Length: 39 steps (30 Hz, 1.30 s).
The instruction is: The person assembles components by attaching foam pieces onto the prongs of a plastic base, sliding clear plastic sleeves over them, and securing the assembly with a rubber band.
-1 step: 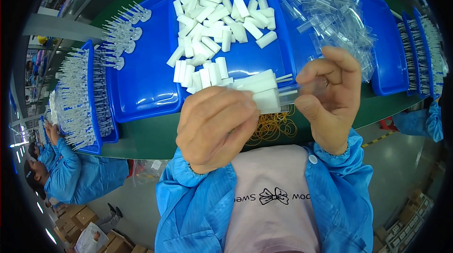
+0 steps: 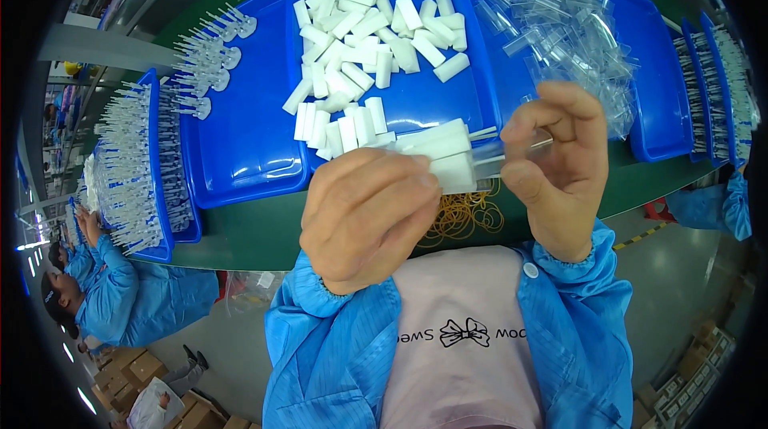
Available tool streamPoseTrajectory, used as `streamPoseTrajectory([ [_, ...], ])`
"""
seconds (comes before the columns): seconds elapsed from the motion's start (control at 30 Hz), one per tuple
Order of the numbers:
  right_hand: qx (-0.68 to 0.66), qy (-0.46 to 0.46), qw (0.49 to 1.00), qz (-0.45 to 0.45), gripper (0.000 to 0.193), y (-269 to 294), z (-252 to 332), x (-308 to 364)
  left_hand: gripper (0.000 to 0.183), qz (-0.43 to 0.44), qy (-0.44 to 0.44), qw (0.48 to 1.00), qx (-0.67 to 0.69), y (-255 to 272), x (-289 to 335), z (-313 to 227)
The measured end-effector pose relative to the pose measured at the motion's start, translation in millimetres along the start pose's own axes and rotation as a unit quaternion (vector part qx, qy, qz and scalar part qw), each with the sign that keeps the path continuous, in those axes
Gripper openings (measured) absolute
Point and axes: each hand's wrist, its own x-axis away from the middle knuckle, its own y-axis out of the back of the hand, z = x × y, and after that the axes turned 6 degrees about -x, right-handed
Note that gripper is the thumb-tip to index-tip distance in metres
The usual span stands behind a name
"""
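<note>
My left hand (image 2: 372,217) is closed around white foam blocks (image 2: 452,169), lying side by side. Thin white rods (image 2: 490,160) stick out of their right-hand end. A clear plastic sleeve (image 2: 516,148) surrounds the rods there, its outline hard to see. My right hand (image 2: 564,165) has its thumb and curled fingers on that sleeve, just right of the blocks. Below the blocks, a heap of tan rubber bands (image 2: 464,217) lies on the green table, partly hidden by my left hand.
Ahead, a blue tray (image 2: 436,101) holds many white foam blocks. Clear plastic sleeves (image 2: 560,21) fill a tray at right. White stemmed parts (image 2: 210,61) stand at left, by a rack (image 2: 164,165) of similar pieces. Co-workers (image 2: 120,293) sit left and right.
My right hand's fingers have shifted slightly at the clear sleeve. My left hand and the foam blocks have moved a tiny bit to the right.
</note>
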Motion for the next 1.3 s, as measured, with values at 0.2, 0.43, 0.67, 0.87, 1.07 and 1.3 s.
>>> streamPoseTrajectory([
  [0.2, -0.013, -0.016, 0.997, 0.076, 0.044, 15, -3, 3, 0.038, 0.005, -0.026, 1.000, -0.004, -2, 0, -3],
  [0.43, -0.072, -0.092, 0.992, -0.057, 0.046, 0, 5, 5, 0.036, 0.020, -0.033, 0.999, -0.020, -1, -1, -5],
  [0.67, -0.067, -0.129, 0.987, -0.061, 0.053, 4, 5, 4, 0.035, 0.091, -0.013, 0.989, -0.115, 6, -6, -19],
  [0.87, -0.188, -0.154, 0.970, -0.014, 0.047, 16, -1, 2, 0.033, 0.101, -0.017, 0.987, -0.126, 4, -9, -23],
  [1.07, -0.029, -0.076, 0.997, -0.007, 0.046, 10, -3, 8, 0.030, 0.096, -0.029, 0.985, -0.142, -7, -8, -17],
  [1.3, -0.136, -0.133, 0.982, 0.000, 0.040, 17, -18, 1, 0.024, 0.057, 0.007, 0.998, -0.029, -8, -7, -9],
])
